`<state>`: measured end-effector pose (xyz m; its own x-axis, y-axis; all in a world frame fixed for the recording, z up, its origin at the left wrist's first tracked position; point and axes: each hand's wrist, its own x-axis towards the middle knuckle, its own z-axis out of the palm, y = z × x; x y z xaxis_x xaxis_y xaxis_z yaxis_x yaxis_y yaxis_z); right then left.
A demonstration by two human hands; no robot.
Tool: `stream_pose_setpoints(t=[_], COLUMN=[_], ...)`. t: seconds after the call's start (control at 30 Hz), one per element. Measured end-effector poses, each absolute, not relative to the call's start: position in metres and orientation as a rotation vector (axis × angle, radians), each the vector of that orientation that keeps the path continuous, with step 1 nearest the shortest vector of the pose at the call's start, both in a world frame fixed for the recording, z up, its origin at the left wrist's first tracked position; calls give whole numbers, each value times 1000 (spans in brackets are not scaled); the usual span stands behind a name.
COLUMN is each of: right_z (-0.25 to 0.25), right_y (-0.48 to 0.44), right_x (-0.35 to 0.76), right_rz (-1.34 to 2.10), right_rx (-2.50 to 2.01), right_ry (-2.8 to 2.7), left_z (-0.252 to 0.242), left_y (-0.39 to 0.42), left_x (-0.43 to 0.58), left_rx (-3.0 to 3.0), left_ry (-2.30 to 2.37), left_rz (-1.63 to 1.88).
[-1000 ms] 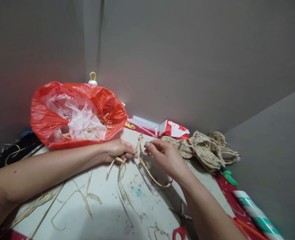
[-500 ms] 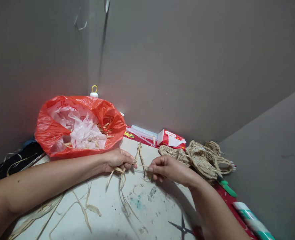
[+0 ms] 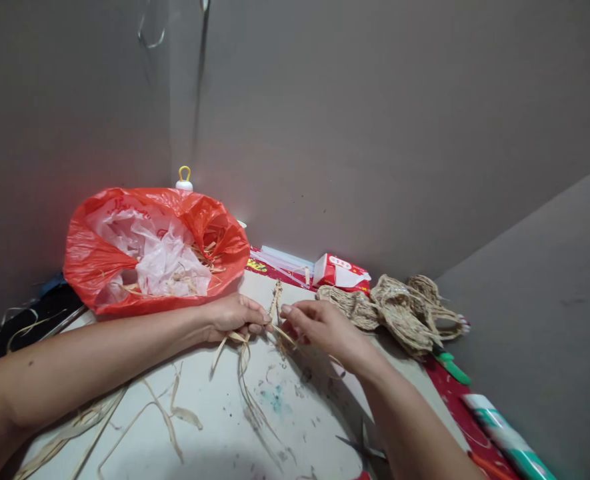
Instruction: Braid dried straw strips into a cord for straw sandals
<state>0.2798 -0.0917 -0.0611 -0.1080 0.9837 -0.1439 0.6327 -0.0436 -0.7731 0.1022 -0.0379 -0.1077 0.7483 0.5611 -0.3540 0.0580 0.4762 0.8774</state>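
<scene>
My left hand [image 3: 239,316] is closed in a pinch on a pale dried-fibre cord, with loose strips [image 3: 245,363] trailing below it onto the white table. A thin plaited length [image 3: 276,297] stands out beyond the fingertips, between both hands. Close by on its right, my right hand [image 3: 319,328] has its fingers curled beside the plait; what they pinch is hidden. One flat strand [image 3: 285,336] runs from the left fingertips down to the right, passing below the right hand. Scissors [image 3: 365,448] lie beside my right forearm, partly covered by it.
A red plastic bag [image 3: 99,260] with white plastic and fibre scraps stands at the back left. Tissue pack [image 3: 342,273], coiled twine bundles [image 3: 399,313], green-handled tool [image 3: 452,368] and a green-white roll [image 3: 509,437] line the right edge. Loose husk strips [image 3: 162,417] lie front left.
My right hand has moved slightly up and left, toward the plait. The strand stretched between the hands now slopes down to the right. My left hand keeps its pinch.
</scene>
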Motion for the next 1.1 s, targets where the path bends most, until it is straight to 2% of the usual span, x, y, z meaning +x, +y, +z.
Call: stream_pose_setpoints(t=[0.17, 0.23, 0.5, 0.63, 0.7, 0.87, 1.1], right_z=[-88, -93, -95, -88, -81, -74, -90], right_y=[-88, -85, -83, -85, -87, -92, -93], right_x=[268, 269, 270, 275, 278, 273, 253], right_rz=[1563, 1643, 1704, 1223, 1122, 1436, 1360], right_rx=[-1574, -1499, -1386, -1535, -1606, -1664, -1726], right_ry=[-1330, -1221, -1159, -1275, -1404, -1582, -1332], left_z=[-110, -111, -105, -102, -103, -107, -108], left_y=[-38, -38, -42, -45, -46, -48, -50], left_x=[104, 105, 108, 108, 109, 111, 112], left_rx=[1067, 1076, 1087, 1086, 1090, 1146, 1234], left_ry=[658, 661, 702, 769, 772, 769, 897], left_rz=[363, 369, 357, 398, 433, 510, 605])
